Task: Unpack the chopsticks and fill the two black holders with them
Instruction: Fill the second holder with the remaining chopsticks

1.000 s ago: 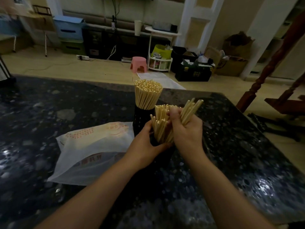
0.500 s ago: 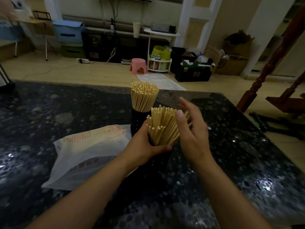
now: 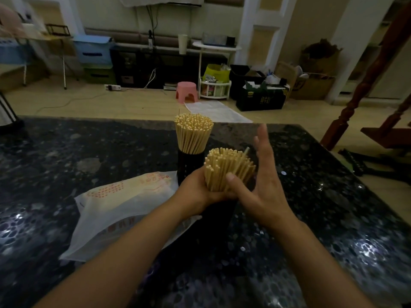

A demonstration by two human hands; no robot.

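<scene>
The left hand is wrapped around the near holder at its rim, fingers curled about the base of the chopsticks standing in it. The right hand is released: fingers straight and spread, thumb tip resting against the front of that bundle, the palm just beside its right flank. It grips nothing.

The step in hand looks like the last one, settling the sticks into holder 2. The bundle fans outward at the top and 1 stick on the right side leans away from the rest. The next move likely calls for the open palm to press or tap the bundle together while the left hand steadies the holder, so nothing tips on the table.

Containers: the far holder, just behind the left hand, is packed full, its sticks upright and flaring slightly. The near holder also appears full, though its body is dark and mostly hidden by the hands. The bag lies flat to the left, partly under the left forearm; whether any sticks remain inside cannot be told.
</scene>
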